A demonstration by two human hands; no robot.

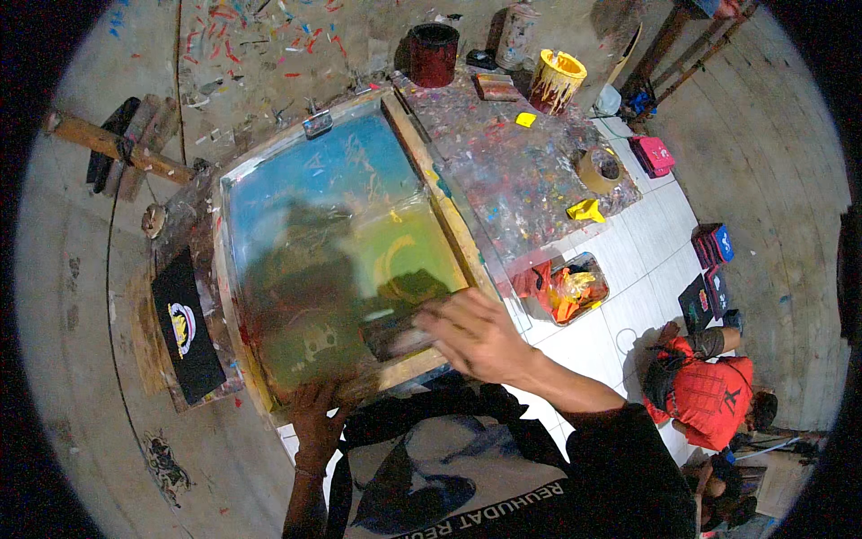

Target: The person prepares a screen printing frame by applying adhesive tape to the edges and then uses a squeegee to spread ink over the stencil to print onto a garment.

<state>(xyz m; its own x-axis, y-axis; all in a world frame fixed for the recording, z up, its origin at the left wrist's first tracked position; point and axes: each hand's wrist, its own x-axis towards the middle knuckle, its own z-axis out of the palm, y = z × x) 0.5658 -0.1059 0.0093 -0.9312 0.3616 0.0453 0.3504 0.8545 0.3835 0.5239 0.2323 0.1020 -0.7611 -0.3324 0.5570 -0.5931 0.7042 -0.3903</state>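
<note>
A wooden-framed printing screen (422,162) lies on the table before me, its mesh blue at the far end and yellow-green nearer me. My right hand (471,334) grips a squeegee (388,340) over the near right part of the mesh; both are blurred by motion. At the near left corner, my left hand (319,415) holds the frame's near edge, its fingertips partly in shadow. Dark shadows fall across the mesh. Left of the screen, a black cloth piece (189,325) with a small coloured print lies on a board.
Behind and right on the paint-stained tabletop (494,153) stand a dark red can (434,56), a yellow paint-dripped tub (557,81) and a tape roll (600,169). A tray (575,287) holds orange-red scraps. On the right, a person in red (709,395) is near several dark pieces.
</note>
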